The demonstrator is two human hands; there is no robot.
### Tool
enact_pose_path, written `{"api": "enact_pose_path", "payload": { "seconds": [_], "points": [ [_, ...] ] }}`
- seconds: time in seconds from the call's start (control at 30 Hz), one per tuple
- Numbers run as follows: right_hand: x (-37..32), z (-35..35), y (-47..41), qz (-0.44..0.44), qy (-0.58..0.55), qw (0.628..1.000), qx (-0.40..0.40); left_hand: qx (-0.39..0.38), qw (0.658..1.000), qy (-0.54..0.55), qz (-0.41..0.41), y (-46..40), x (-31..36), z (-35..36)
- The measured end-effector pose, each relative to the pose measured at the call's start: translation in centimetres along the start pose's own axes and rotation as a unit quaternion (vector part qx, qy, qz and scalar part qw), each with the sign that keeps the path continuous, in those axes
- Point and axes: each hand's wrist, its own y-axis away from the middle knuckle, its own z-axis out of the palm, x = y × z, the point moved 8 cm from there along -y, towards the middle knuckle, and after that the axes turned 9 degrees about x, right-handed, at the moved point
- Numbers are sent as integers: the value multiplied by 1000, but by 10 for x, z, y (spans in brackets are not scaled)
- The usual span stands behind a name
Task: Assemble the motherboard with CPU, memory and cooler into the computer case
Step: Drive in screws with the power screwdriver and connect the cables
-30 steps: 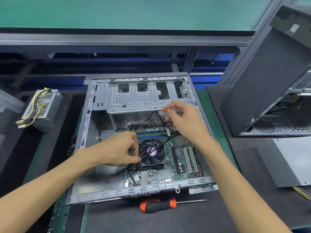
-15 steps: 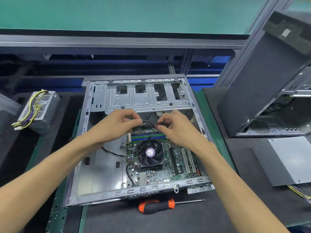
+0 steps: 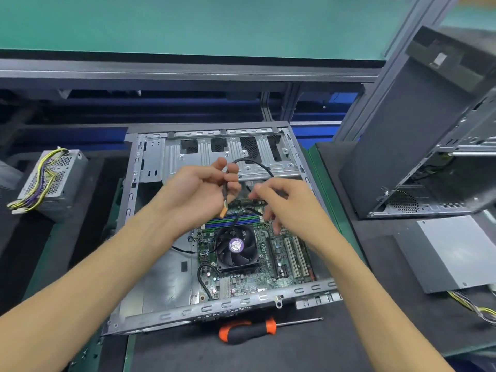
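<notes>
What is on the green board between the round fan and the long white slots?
In the head view, bare motherboard with small chips lies between the cooler fan and the white slots; nothing else sits there.

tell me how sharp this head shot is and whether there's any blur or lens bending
Head view: the cooler fan and motherboard read fairly sharp; the right hand is smeared at its fingertips, as is the case's near rail at the right; the left hand gripping the black cable is slightly soft. Wide-angle bending tilts the frame posts and the upright case at the right.
</notes>
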Motion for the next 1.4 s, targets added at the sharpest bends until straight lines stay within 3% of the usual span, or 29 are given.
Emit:
{"api": "enact_pose_path", "payload": {
  "seconds": [0.1,0.23,0.33,0.47,0.53,0.57,0.7,0.73,0.77,0.93,1.13,1.4],
  "points": [
    [-8,20,21,72,-148,981,-101,-25,999,31,2,-1,-7,15],
    [-8,24,30,121,-211,963,-118,-43,999,-1,22,-4,-14,27],
    [-3,19,31,149,-256,949,-110,-54,991,-97,74,-3,-9,34],
    [1,9,30,178,-320,925,-99,-18,953,-258,159,0,11,27],
    [4,7,30,192,-335,918,-92,5,891,-397,218,5,18,26],
    [5,7,30,194,-336,918,-89,14,840,-476,261,9,21,28],
    [11,6,32,192,-328,922,-72,29,567,-704,427,28,21,45],
    [12,5,32,190,-326,923,-71,24,532,-714,454,34,20,49],
    [12,5,32,187,-324,924,-72,0,520,-711,473,39,17,53],
    [9,5,32,170,-337,922,-81,-116,561,-693,438,46,8,53],
    [0,2,33,148,-406,897,-95,-132,669,-598,420,42,20,38],
    [-11,0,33,118,-416,892,-130,-118,722,-553,398,38,18,28]
  ]
}}
